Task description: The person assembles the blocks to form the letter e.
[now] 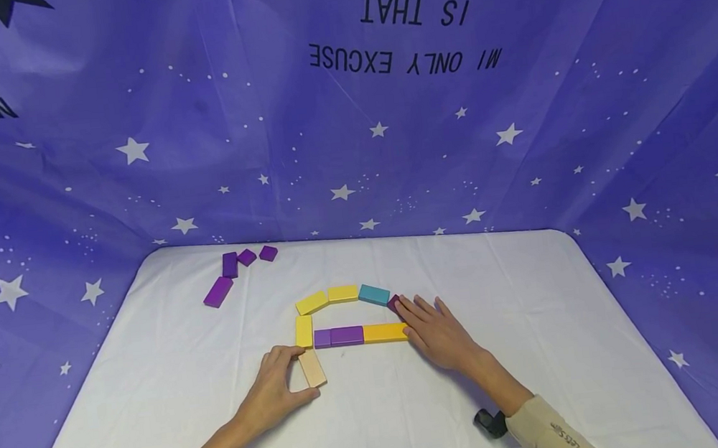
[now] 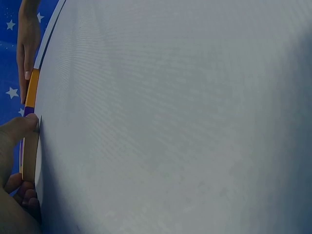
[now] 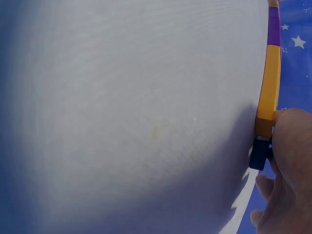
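My left hand [image 1: 274, 389] pinches a plain wooden block [image 1: 312, 368] by its two ends, thumb at the near end and fingers at the far end. This block lies just below an upright-running yellow block [image 1: 304, 332]. Straight fingers of my right hand [image 1: 440, 335] rest over a dark purple block [image 1: 394, 303], largely covered, and its thumb touches the right end of an orange block [image 1: 385, 332]. Beside that end, the right wrist view shows a dark block [image 3: 259, 153] under the hand. Purple blocks [image 1: 347, 336] continue the straight row leftward. Yellow blocks [image 1: 343, 294] and a teal block [image 1: 374, 294] form a curve above.
Several loose purple blocks [image 1: 218, 292] lie at the back left of the white table [image 1: 410, 421]. A black object [image 1: 490, 423] shows beside the right sleeve [image 1: 550, 430]. Blue star-printed cloth [image 1: 339, 154] walls the back and sides.
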